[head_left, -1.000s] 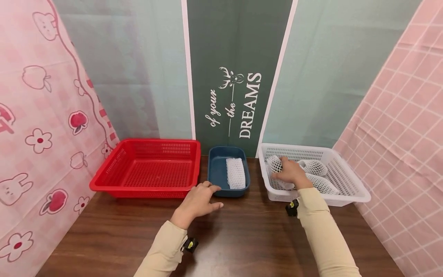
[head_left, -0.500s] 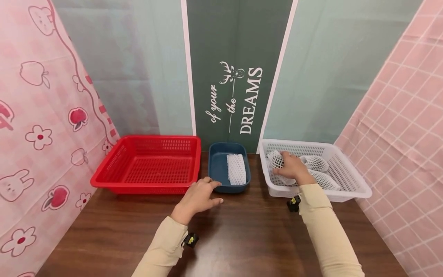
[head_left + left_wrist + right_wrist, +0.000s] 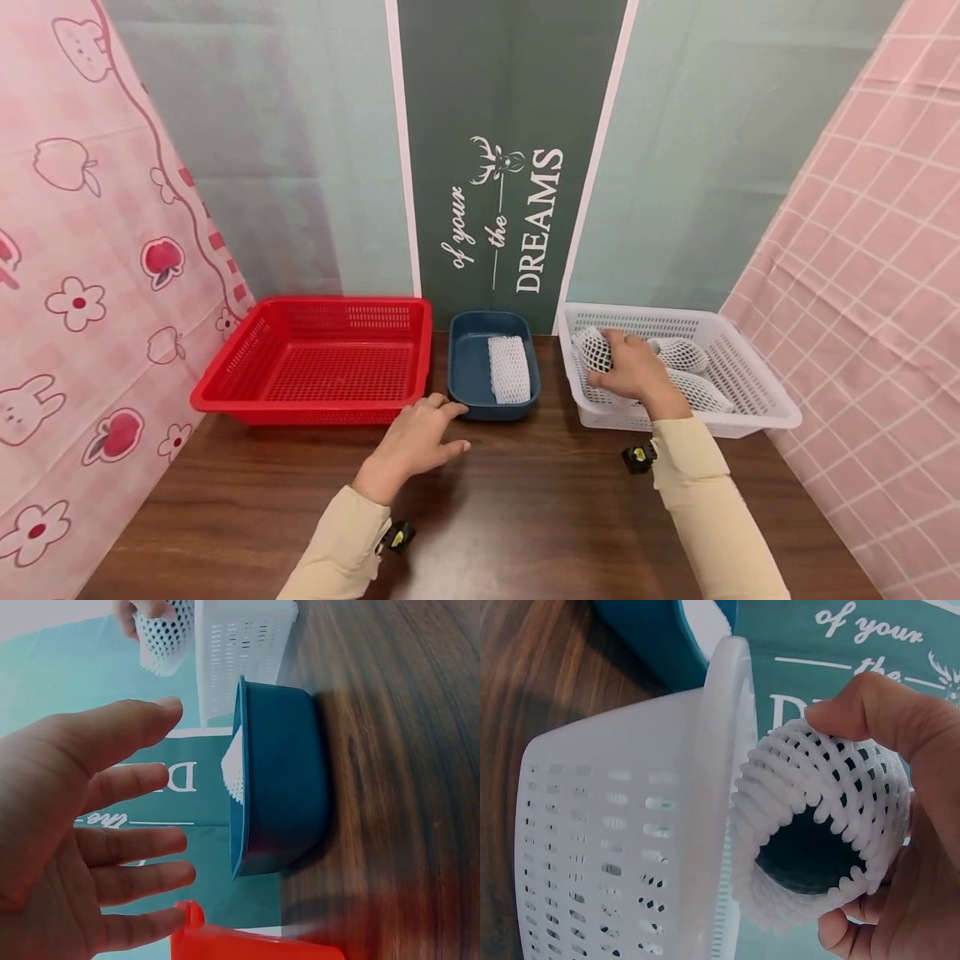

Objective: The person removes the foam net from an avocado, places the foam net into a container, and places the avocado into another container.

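Note:
My right hand [image 3: 633, 371] grips a dark object in a white foam net sleeve [image 3: 595, 350], thumb on one side and fingers on the other. In the right wrist view, the open end of the sleeve [image 3: 810, 832] shows a smooth dark surface; its kind cannot be told. It is at the left side of the white basket [image 3: 765, 417], where other net-wrapped things [image 3: 682, 354] lie. My left hand [image 3: 416, 437] holds nothing, its fingers spread near the front of the blue bin [image 3: 468, 367]. Inside that bin lies a white net-wrapped item [image 3: 510, 371].
To the left stands a red perforated basket [image 3: 315, 408], close to the blue bin. All three containers stand in a row on the dark wooden table [image 3: 540, 525], against a green cloth backdrop [image 3: 480, 100]. Pink cloths [image 3: 885, 250] close off both sides.
The net-wrapped object has risen slightly in my right hand, and its lower part is less visible from above. My left hand has drawn back a little to the left of the blue bin.

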{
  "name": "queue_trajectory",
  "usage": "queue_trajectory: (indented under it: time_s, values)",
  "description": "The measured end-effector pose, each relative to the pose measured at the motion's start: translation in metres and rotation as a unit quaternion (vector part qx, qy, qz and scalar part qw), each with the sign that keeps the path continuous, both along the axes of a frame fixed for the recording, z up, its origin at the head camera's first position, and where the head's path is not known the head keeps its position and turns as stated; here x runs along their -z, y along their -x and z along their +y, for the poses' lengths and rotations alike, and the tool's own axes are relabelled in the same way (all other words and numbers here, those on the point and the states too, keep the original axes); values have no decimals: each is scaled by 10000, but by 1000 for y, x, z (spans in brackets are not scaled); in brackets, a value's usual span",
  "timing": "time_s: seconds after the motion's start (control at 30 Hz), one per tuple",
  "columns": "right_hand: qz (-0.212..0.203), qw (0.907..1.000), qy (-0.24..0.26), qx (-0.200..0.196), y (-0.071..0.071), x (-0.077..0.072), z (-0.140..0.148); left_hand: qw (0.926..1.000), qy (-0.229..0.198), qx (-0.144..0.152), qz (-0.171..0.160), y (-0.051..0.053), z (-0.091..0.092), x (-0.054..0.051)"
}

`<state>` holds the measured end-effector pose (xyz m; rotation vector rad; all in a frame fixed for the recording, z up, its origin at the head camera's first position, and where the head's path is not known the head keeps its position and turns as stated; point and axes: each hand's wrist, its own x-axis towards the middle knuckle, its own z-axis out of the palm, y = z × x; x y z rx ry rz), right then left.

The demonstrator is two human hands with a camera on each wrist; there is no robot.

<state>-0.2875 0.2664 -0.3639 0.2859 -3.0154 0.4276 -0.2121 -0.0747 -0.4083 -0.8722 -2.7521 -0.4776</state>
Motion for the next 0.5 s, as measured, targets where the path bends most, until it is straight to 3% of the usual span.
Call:
queue_trajectory:
  time_s: [0.27,0.5]
  values:
    - [152,9998,79,-93,-11,-3,-7,9999,-38,44,147,-2,-7,2]
    - [208,9996,29,-209,-15,-4,-15,9999,-111,-44,74,-4,-14,6]
